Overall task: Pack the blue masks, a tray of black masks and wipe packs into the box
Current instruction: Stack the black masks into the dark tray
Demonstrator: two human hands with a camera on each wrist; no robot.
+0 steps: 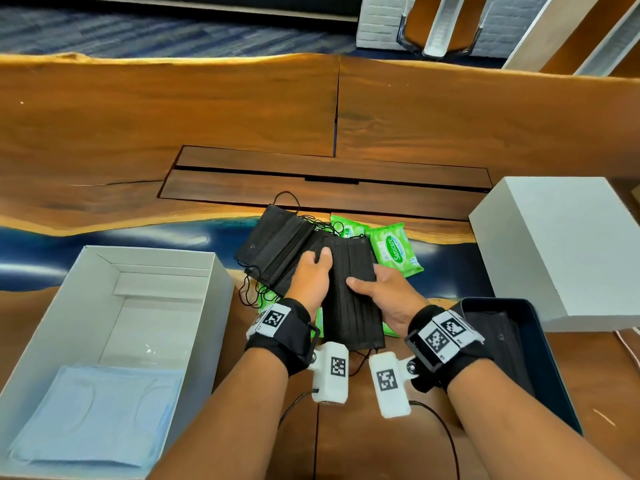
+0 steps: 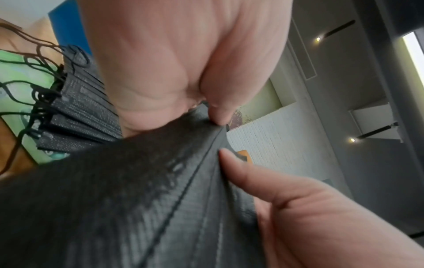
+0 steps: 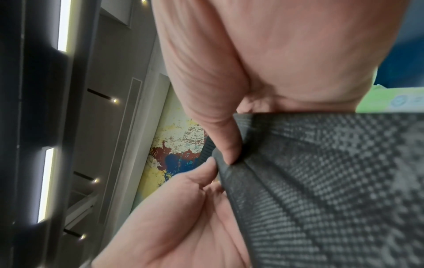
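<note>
Both hands hold one stack of black masks (image 1: 353,306) above the table's middle. My left hand (image 1: 316,270) grips its left edge, thumb on top. My right hand (image 1: 375,289) grips the right edge the same way. In the left wrist view the thumb (image 2: 219,112) pinches the black masks (image 2: 137,199); in the right wrist view the thumb (image 3: 228,145) presses on the black masks (image 3: 332,181). A second pile of black masks (image 1: 277,247) lies behind. Green wipe packs (image 1: 394,249) lie around and under them. Blue masks (image 1: 97,414) lie in the open white box (image 1: 45,327).
A dark tray (image 1: 543,344) stands at the right by my right wrist, with black masks (image 1: 498,344) in it. A white box lid (image 1: 568,247) sits behind the tray. Black ear loops (image 1: 247,289) trail between the pile and the box.
</note>
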